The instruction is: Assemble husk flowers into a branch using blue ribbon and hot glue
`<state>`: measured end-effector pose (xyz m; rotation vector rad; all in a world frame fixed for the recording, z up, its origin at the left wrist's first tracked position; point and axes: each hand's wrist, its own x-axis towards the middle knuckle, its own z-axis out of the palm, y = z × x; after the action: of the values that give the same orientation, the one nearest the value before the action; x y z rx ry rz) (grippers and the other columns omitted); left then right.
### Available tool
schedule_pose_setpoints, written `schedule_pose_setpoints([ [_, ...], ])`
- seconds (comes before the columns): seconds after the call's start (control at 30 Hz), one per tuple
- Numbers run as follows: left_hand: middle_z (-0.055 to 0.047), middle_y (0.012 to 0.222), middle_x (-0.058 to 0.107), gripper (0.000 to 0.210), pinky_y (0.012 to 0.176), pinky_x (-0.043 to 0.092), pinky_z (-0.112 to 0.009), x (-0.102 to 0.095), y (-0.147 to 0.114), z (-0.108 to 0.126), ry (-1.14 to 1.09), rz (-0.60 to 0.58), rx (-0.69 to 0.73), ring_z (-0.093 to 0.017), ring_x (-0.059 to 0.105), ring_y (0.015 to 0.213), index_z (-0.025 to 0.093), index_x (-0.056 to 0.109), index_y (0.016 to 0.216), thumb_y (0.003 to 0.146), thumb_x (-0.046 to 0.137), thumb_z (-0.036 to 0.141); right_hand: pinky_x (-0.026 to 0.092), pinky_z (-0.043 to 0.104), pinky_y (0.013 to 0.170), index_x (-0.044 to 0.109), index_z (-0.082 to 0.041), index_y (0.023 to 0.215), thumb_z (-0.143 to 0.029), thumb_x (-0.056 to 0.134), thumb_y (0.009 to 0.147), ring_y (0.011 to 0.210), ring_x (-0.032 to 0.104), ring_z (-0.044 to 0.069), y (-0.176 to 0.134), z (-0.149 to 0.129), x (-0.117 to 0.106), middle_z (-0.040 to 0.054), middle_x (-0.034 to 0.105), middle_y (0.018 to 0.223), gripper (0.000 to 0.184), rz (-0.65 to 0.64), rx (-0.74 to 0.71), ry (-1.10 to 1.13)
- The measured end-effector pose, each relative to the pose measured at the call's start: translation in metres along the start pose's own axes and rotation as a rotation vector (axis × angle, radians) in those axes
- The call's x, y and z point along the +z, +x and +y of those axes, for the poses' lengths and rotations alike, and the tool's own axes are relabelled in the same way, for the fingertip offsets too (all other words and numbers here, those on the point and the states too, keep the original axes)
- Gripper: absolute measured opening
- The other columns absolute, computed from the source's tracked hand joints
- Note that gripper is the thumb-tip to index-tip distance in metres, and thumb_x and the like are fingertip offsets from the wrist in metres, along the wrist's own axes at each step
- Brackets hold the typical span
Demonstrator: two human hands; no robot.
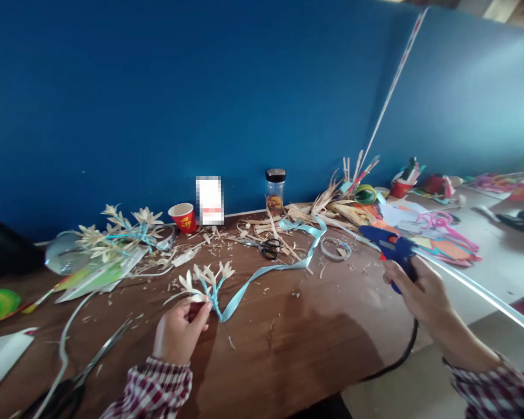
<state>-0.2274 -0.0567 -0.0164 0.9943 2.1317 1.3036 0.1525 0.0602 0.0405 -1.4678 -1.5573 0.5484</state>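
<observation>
My left hand [181, 329] pinches a small spray of cream handmade flowers [207, 276] whose stems are wrapped in light blue. From its lower end a light blue ribbon [271, 267] trails across the brown table [288, 349] toward the back. Over on the right, my right hand [423, 291] is wrapped round the grip of a blue hot glue gun [390, 247], held above the table with its nozzle pointing left. The glue gun's dark cord [402, 361] hangs below. Nearest the ribbon lie small black-handled scissors [269, 249] and a clear tape roll [335, 249].
Large scissors [87, 369] and a white cord [63, 331] lie at front left. Behind them are more cream flowers [126, 233]. A red paper cup [182, 218] and a lidded jar [275, 192] stand by the blue wall, near dried husks [332, 209] and scattered scraps.
</observation>
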Motion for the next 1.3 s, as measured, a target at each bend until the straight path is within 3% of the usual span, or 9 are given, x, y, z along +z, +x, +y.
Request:
schedule_pose_setpoints([
  [0.1, -0.001, 0.059, 0.067, 0.027, 0.044, 0.051, -0.023, 0.002, -0.001, -0.001, -0.072, 0.014, 0.001, -0.016, 0.061, 0.051, 0.017, 0.067, 0.073, 0.060, 0.066, 0.040, 0.035, 0.026, 0.049, 0.048, -0.021, 0.067, -0.054, 0.057, 0.074, 0.053, 0.044, 0.013, -0.013, -0.017, 0.016, -0.0004, 0.048, 0.058, 0.036, -0.187, 0.123, 0.228],
  [0.23, -0.002, 0.056, 0.065, 0.022, 0.042, 0.050, -0.022, 0.004, 0.000, -0.005, -0.089, 0.013, 0.031, -0.015, 0.059, 0.048, 0.017, 0.067, 0.072, 0.062, 0.065, 0.036, 0.039, 0.025, 0.048, 0.052, -0.021, 0.076, -0.058, 0.054, 0.075, 0.053, 0.047, 0.013, -0.037, -0.041, 0.048, 0.0003, 0.053, 0.065, 0.037, -0.535, 0.290, 0.469],
  [0.37, -0.003, 0.060, 0.065, 0.018, 0.043, 0.051, -0.023, 0.003, 0.001, -0.007, -0.133, -0.032, 0.004, -0.015, 0.059, 0.050, 0.016, 0.066, 0.073, 0.063, 0.065, 0.031, 0.038, 0.024, 0.048, 0.054, -0.020, 0.083, -0.056, 0.041, 0.084, 0.047, 0.044, 0.010, -0.058, -0.063, 0.081, -0.0034, 0.048, 0.057, 0.039, -0.860, 0.286, 0.505],
  [0.53, -0.002, 0.058, 0.064, 0.014, 0.043, 0.052, -0.024, 0.002, 0.002, -0.008, -0.125, -0.051, 0.012, -0.015, 0.059, 0.051, 0.016, 0.064, 0.069, 0.066, 0.063, 0.030, 0.039, 0.023, 0.049, 0.059, -0.017, 0.088, -0.058, 0.040, 0.083, 0.050, 0.044, 0.011, -0.070, -0.084, 0.110, -0.0036, 0.046, 0.057, 0.046, -1.087, 0.318, 0.447],
  [0.73, -0.002, 0.059, 0.065, 0.015, 0.043, 0.051, -0.023, 0.002, 0.001, -0.010, -0.120, -0.056, 0.030, -0.015, 0.060, 0.050, 0.017, 0.065, 0.071, 0.067, 0.063, 0.031, 0.039, 0.022, 0.045, 0.058, -0.016, 0.090, -0.060, 0.037, 0.083, 0.050, 0.044, 0.010, -0.071, -0.088, 0.124, -0.0032, 0.048, 0.058, 0.049, -1.148, 0.339, 0.397],
  [0.87, -0.002, 0.058, 0.065, 0.014, 0.043, 0.050, -0.022, 0.002, 0.001, -0.010, -0.127, -0.053, 0.034, -0.014, 0.060, 0.048, 0.017, 0.066, 0.071, 0.067, 0.063, 0.029, 0.041, 0.024, 0.049, 0.057, -0.016, 0.091, -0.062, 0.032, 0.085, 0.051, 0.051, 0.012, -0.074, -0.085, 0.125, -0.0008, 0.055, 0.059, 0.052, -1.169, 0.277, 0.345],
  [1.07, 0.000, 0.061, 0.065, 0.016, 0.044, 0.050, -0.021, 0.001, 0.001, -0.008, -0.098, -0.079, 0.015, -0.013, 0.059, 0.050, 0.016, 0.066, 0.075, 0.070, 0.059, 0.030, 0.042, 0.025, 0.051, 0.055, -0.015, 0.090, -0.061, 0.027, 0.087, 0.058, 0.061, 0.015, -0.076, -0.077, 0.128, 0.0052, 0.065, 0.069, 0.053, -1.214, 0.301, 0.276],
  [1.3, -0.001, 0.063, 0.066, 0.015, 0.049, 0.051, -0.021, 0.001, 0.002, -0.010, -0.049, -0.061, 0.045, -0.013, 0.061, 0.053, 0.017, 0.066, 0.075, 0.070, 0.059, 0.029, 0.043, 0.025, 0.053, 0.055, -0.018, 0.084, -0.055, 0.028, 0.090, 0.056, 0.058, 0.014, -0.079, -0.070, 0.131, 0.0018, 0.063, 0.064, 0.047, -1.190, 0.154, 0.209],
])
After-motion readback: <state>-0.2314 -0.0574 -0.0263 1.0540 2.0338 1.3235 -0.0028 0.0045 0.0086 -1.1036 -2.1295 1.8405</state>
